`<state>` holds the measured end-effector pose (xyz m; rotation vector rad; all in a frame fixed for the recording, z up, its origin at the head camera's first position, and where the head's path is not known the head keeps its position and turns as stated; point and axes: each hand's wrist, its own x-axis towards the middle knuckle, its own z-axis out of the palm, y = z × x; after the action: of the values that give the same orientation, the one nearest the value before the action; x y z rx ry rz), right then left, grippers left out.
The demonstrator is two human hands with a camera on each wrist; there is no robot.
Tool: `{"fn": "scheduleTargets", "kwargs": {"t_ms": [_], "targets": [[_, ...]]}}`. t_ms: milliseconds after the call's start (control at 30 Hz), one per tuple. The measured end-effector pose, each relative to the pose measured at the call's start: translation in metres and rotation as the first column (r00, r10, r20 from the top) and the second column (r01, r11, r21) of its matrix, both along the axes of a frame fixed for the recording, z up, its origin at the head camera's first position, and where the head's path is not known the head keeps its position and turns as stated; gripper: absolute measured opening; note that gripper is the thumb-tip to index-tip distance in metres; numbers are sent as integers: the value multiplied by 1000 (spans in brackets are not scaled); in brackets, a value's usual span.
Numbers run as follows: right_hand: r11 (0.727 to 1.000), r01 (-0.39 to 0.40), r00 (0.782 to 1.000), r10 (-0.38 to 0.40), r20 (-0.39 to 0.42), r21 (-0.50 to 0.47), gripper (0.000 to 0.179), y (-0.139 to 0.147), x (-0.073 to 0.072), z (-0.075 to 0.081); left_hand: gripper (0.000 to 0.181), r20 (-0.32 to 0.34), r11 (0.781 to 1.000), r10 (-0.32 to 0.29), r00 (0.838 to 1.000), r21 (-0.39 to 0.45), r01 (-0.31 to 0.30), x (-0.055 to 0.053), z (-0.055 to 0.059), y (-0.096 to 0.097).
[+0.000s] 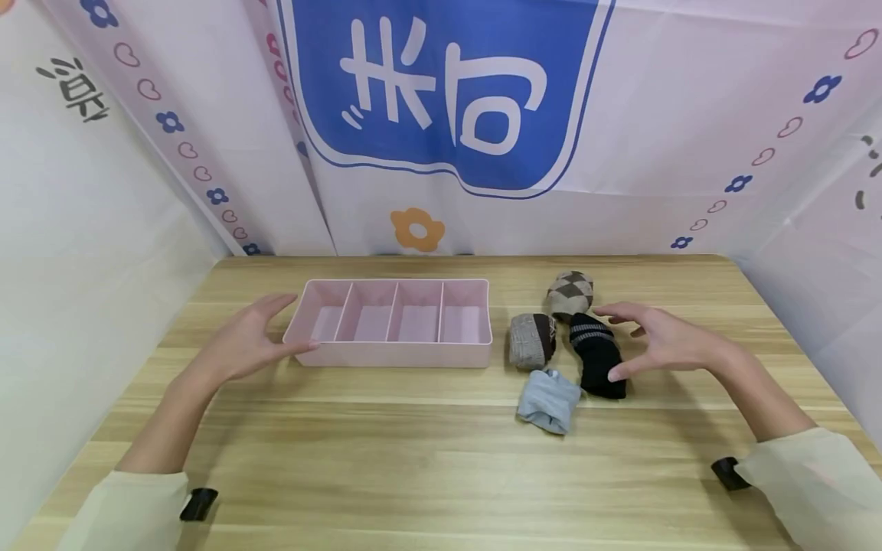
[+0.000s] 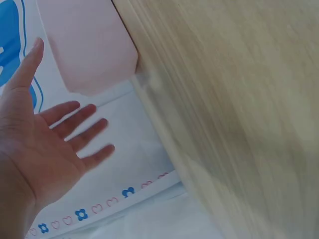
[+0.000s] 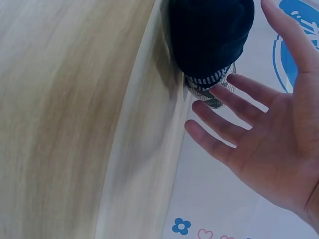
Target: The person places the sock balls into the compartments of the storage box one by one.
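A pink organizer box point(image 1: 396, 354) with several side-by-side compartments sits on the table. At its left end is my left hand point(image 1: 244, 337), thumb and fingers spread, holding nothing; the left wrist view shows the palm point(image 2: 45, 144) beside the box's end wall point(image 2: 94, 45). To the right of the box lie rolled socks: a brown argyle one point(image 1: 570, 294), a grey-and-dark one point(image 1: 530, 341), a light blue one point(image 1: 549, 402) and a black one point(image 1: 598, 358) with grey stripes. My right hand point(image 1: 661, 338) hovers by the black sock, fingers apart, its thumb overlapping the sock in the head view.
The wooden table point(image 1: 386, 474) ends at a printed cloth backdrop point(image 1: 641, 153) behind, with cloth walls at left and right. A black strap end point(image 1: 198, 504) sticks out by the left sleeve point(image 1: 131, 509), another point(image 1: 729, 474) by the right sleeve.
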<state>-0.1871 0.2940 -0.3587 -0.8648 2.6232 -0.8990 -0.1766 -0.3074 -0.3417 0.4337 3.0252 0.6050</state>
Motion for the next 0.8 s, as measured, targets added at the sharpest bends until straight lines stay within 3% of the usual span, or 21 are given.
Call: {"fn": "scheduleTargets", "kwargs": {"t_ms": [167, 500, 800], "targets": [[999, -35, 999, 35, 40, 4, 100, -1, 2, 1, 97, 21, 997, -33, 999, 72, 32, -5, -3, -4], [997, -74, 995, 76, 66, -28, 108, -1, 2, -3, 103, 85, 989, -100, 991, 115, 90, -19, -6, -11], [996, -83, 994, 85, 63, -42, 106, 0, 1, -6, 98, 147, 980, -101, 984, 183, 73, -23, -7, -17]]}}
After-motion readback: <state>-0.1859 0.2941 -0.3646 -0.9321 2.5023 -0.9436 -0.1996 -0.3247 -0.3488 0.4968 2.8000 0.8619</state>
